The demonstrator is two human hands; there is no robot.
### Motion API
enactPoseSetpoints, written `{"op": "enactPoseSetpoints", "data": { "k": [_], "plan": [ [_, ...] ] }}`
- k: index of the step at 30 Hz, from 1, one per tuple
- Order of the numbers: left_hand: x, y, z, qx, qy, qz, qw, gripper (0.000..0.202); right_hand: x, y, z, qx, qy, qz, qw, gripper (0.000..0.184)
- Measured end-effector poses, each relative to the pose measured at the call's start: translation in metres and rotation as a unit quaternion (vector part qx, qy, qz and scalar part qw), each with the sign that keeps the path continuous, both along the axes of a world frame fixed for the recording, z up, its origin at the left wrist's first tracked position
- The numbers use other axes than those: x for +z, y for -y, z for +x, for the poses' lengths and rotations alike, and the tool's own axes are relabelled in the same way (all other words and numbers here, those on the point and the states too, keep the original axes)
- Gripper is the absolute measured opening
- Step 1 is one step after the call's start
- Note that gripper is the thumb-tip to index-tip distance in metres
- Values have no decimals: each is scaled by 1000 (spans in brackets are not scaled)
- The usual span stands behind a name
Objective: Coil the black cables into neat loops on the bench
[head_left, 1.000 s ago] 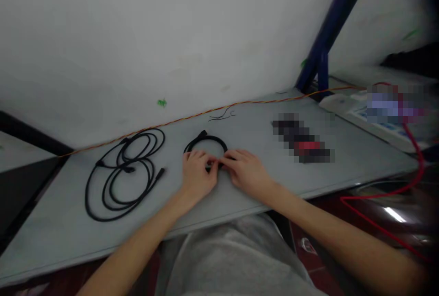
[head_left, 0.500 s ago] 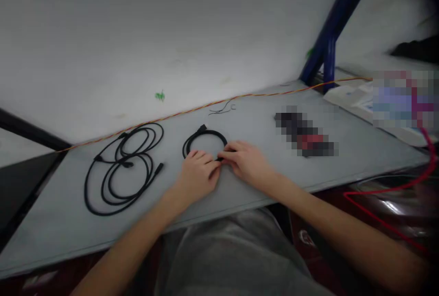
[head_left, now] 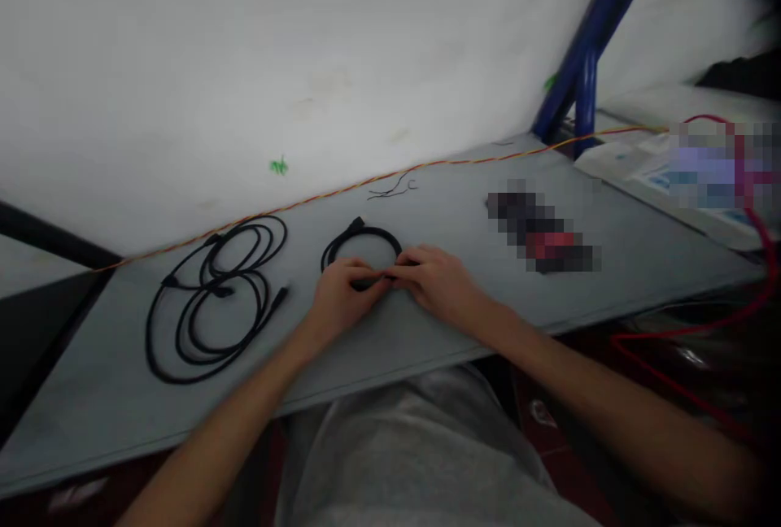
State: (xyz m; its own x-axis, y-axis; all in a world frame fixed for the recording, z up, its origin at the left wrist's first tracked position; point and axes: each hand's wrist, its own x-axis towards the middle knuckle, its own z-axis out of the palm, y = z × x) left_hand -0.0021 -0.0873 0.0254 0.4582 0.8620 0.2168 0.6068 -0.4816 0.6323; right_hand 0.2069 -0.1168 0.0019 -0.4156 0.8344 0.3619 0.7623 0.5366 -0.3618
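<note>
My left hand (head_left: 345, 297) and my right hand (head_left: 434, 283) meet at the near side of a small loop of black cable (head_left: 359, 233), fingertips together. Both sets of fingers pinch the cable there, and the hands hide that stretch of it. A plug end sticks up at the loop's far side. To the left, a larger coiled black cable (head_left: 213, 299) lies on the grey tabletop (head_left: 390, 356), out of reach of my fingers.
A twisted red-and-yellow wire (head_left: 366, 184) runs along the wall's foot, with thin dark wires (head_left: 390, 192) near it. A pixelated dark and red object (head_left: 540, 234) lies right. Blue metal framing (head_left: 586, 71) rises behind; a red cable (head_left: 770, 267) hangs beyond the table's right edge.
My left hand has moved up onto the loop, and its fingers now lie over the cable next to my right hand. The view has tilted slightly.
</note>
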Motion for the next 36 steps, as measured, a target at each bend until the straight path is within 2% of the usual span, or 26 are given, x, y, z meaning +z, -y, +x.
{"op": "enactPoseSetpoints", "data": {
  "k": [4,11,15,19,24,30,36],
  "plan": [
    [6,0,1,-9,3,-40,999,23,0,0,0,-2,-11,6,1000,23],
    [8,-2,4,10,-7,-57,998,13,-1,-2,0,5,-18,-7,1000,32],
    [2,-1,2,15,-13,-25,999,12,2,-2,2,24,-12,-15,1000,34],
    [-4,1,1,9,-56,47,997,13,5,0,4,39,-22,-29,999,43],
    [-14,6,2,9,-75,122,990,14,2,-2,5,34,-62,-36,997,45],
    [-16,11,4,-19,-86,127,988,21,-6,-6,6,22,-79,-29,996,39],
    [-14,10,7,-14,-94,121,988,17,-3,-5,6,25,-113,-39,993,36]
  ]
}}
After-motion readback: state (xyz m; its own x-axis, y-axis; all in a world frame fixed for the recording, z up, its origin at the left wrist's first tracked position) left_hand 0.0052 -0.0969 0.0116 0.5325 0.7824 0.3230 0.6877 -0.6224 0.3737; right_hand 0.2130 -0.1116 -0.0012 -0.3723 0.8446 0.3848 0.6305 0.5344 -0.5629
